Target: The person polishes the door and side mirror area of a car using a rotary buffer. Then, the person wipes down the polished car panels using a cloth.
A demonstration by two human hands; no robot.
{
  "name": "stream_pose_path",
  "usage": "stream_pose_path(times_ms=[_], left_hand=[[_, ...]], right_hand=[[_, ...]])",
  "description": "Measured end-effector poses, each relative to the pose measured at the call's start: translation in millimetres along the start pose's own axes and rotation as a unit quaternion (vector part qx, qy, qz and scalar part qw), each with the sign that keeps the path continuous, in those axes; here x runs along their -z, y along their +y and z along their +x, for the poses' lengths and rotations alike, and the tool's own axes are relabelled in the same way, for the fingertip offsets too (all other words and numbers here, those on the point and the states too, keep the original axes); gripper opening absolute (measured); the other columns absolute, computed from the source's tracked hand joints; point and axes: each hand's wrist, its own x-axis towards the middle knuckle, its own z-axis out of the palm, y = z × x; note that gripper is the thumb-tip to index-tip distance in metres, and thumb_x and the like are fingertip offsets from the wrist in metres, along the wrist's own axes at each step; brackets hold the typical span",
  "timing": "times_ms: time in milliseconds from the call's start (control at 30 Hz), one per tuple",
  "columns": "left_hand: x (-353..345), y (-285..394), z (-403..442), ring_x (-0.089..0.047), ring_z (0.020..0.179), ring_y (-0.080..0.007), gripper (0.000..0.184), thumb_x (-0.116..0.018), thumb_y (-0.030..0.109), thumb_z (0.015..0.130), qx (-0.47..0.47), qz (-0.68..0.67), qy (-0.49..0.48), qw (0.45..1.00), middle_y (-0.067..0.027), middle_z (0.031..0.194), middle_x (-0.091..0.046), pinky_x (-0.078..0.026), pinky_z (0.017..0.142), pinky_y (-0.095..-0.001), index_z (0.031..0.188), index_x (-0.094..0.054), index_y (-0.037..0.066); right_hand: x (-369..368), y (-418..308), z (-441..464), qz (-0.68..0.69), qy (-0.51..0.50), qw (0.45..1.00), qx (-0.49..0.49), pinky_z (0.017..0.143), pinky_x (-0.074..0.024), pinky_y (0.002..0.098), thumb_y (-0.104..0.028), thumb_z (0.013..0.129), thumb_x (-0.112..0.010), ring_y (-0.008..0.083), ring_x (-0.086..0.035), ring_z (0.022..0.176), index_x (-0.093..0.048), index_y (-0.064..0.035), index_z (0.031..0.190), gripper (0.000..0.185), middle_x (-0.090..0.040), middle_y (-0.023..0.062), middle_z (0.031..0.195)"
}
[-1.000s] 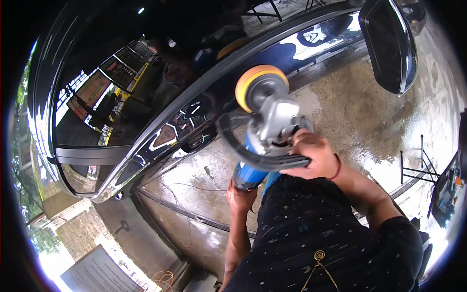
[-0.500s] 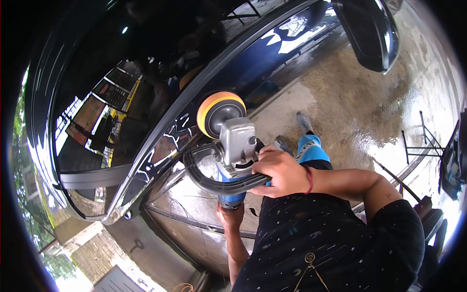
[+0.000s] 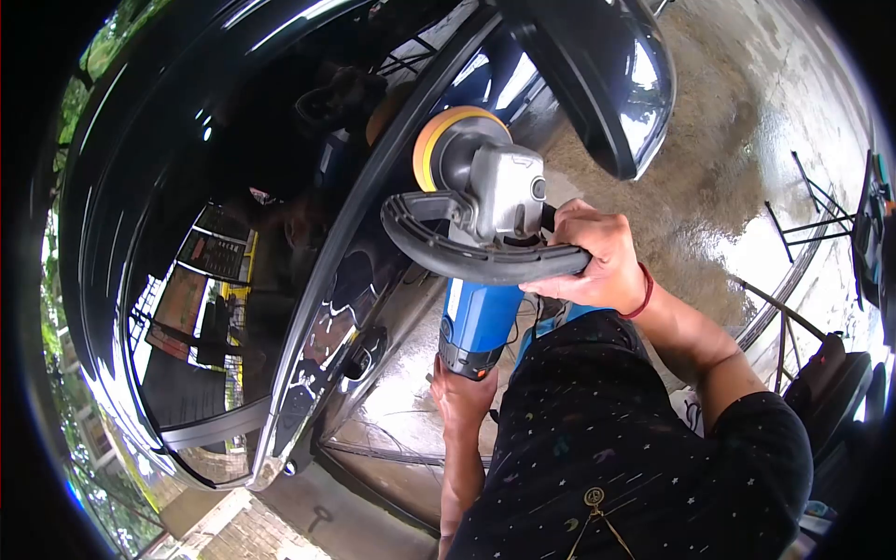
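Observation:
A blue and silver car polisher (image 3: 484, 322) with a black loop handle is held up beside a dark glossy car door (image 3: 355, 280). Its orange and yellow foam pad (image 3: 427, 154) meets the door panel just under the window trim, close to the side mirror (image 3: 607, 84). My right hand (image 3: 597, 252) is wrapped around the right end of the loop handle. Lower down, my left hand (image 3: 465, 392) grips the rear end of the polisher's body, its fingers partly hidden by the tool.
The dark side window (image 3: 271, 159) reflects the surroundings. A door handle (image 3: 364, 357) sits left of the polisher. Wet concrete floor (image 3: 709, 159) lies to the right, with a black metal frame (image 3: 807, 219) and dark items at the far right edge.
The polisher has shifted along the door toward the side mirror, both hands still on it. My view has turned, so the mirror appears closer and the door handle shows.

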Motion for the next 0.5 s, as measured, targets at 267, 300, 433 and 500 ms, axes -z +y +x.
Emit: stream_pose_path(times_ms=[267,300,433,500], left_hand=[[4.1,25.2,15.7,-0.065,0.097,-0.0499,0.059,-0.082,0.025,0.067,0.014,0.004,-0.016,1.000,-0.0289,0.104,-0.067,-0.053,0.088,-0.0531,0.113,-0.062,-0.007],[2.0,20.2,11.0,-0.065,0.097,-0.0493,0.057,-0.081,0.023,0.067,0.017,-0.006,-0.006,1.000,-0.0275,0.104,-0.067,-0.053,0.087,-0.0531,0.114,-0.063,-0.005],[9.5,13.0,4.5,-0.065,0.098,-0.0496,0.057,-0.081,0.022,0.067,0.023,-0.005,-0.006,1.000,-0.0277,0.105,-0.066,-0.052,0.088,-0.0534,0.115,-0.063,-0.004],[14.9,21.6,9.7,-0.065,0.098,-0.0496,0.056,-0.080,0.022,0.068,0.034,0.008,-0.009,0.999,-0.0278,0.105,-0.066,-0.053,0.088,-0.0533,0.115,-0.063,-0.004]], right_hand=[[21.9,-14.7,6.9,-0.171,0.001,0.985,-0.006,0.074,-0.0458,0.0405,-0.041,0.071,-0.090,0.0288,-0.062,0.075,-0.066,-0.0050,0.085,0.045,-0.064,0.0098,0.077],[21.3,-16.8,2.5,-0.162,-0.022,0.986,-0.014,0.081,-0.0425,0.0418,-0.043,0.075,-0.086,0.0300,-0.061,0.079,-0.066,-0.0048,0.093,0.046,-0.064,0.0100,0.082],[12.1,-27.2,-1.0,-0.142,-0.034,0.989,-0.034,0.080,-0.0410,0.0426,-0.040,0.077,-0.084,0.0303,-0.060,0.081,-0.066,-0.0044,0.095,0.044,-0.062,0.0096,0.081],[13.9,-32.1,1.8,-0.156,-0.031,0.986,-0.059,0.081,-0.0409,0.0437,-0.037,0.079,-0.083,0.0315,-0.060,0.085,-0.067,-0.0045,0.099,0.042,-0.063,0.0111,0.086]])
